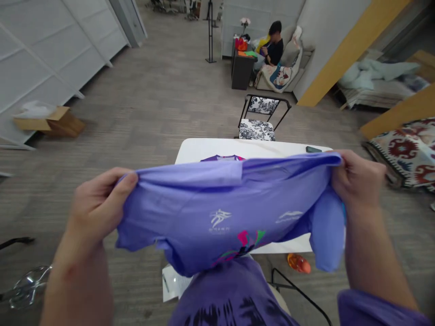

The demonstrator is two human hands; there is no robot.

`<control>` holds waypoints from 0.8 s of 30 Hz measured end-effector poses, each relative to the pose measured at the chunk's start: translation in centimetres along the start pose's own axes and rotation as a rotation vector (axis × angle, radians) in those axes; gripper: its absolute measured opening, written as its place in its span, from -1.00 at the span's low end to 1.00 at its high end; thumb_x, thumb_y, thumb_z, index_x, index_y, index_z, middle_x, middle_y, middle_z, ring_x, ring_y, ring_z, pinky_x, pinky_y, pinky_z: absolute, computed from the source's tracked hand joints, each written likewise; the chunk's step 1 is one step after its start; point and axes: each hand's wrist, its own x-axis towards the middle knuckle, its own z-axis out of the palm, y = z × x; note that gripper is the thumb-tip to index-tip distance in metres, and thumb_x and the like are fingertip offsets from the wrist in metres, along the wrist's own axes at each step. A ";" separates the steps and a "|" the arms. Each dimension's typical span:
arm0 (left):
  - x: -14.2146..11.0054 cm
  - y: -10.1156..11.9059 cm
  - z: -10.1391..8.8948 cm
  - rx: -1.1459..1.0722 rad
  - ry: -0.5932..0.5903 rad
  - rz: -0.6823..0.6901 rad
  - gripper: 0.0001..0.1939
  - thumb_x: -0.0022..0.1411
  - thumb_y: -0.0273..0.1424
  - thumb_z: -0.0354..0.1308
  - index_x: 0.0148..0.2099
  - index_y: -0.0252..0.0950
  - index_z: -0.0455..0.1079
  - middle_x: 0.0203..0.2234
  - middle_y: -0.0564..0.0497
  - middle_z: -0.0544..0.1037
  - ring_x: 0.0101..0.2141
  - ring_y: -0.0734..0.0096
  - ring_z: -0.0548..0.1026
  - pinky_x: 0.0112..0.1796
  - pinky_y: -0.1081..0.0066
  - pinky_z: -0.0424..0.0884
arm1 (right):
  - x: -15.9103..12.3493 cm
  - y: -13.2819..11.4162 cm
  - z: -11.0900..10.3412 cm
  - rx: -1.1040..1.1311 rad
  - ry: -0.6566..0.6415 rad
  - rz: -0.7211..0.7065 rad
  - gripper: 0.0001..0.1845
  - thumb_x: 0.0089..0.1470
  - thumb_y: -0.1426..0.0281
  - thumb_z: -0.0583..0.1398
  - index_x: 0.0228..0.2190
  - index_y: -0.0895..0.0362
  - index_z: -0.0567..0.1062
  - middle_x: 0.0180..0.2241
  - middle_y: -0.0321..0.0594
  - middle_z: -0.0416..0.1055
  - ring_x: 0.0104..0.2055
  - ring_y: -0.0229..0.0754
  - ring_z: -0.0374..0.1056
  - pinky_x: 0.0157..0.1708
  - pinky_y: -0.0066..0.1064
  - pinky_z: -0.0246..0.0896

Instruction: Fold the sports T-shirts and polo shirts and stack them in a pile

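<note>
A light purple T-shirt is stretched sideways in the air between my two hands, above the near side of a white table. White logos and a pink and green print show on its front. My left hand pinches the cloth at the left end, thumb on top. The right end is gripped in my right hand, its fingers closed round the fabric, with a sleeve hanging below. Behind the shirt, a darker purple garment lies on the table, mostly hidden.
A dark phone-like object lies at the table's far right. Beyond the table stands a patterned folding chair. A person sits on a sofa at the back. An open cardboard box rests on the floor at left.
</note>
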 end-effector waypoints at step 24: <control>-13.1 -26.2 43.0 0.044 -0.529 -0.682 -0.58 0.40 0.04 0.23 0.01 -0.20 0.47 -0.20 -0.09 0.64 -0.20 0.14 0.61 -0.02 0.19 0.54 | -32.5 21.8 39.9 -0.035 -0.664 1.160 -0.01 0.07 -0.25 0.25 0.32 0.11 0.39 0.41 0.31 0.24 0.47 0.46 0.16 0.48 0.26 -0.01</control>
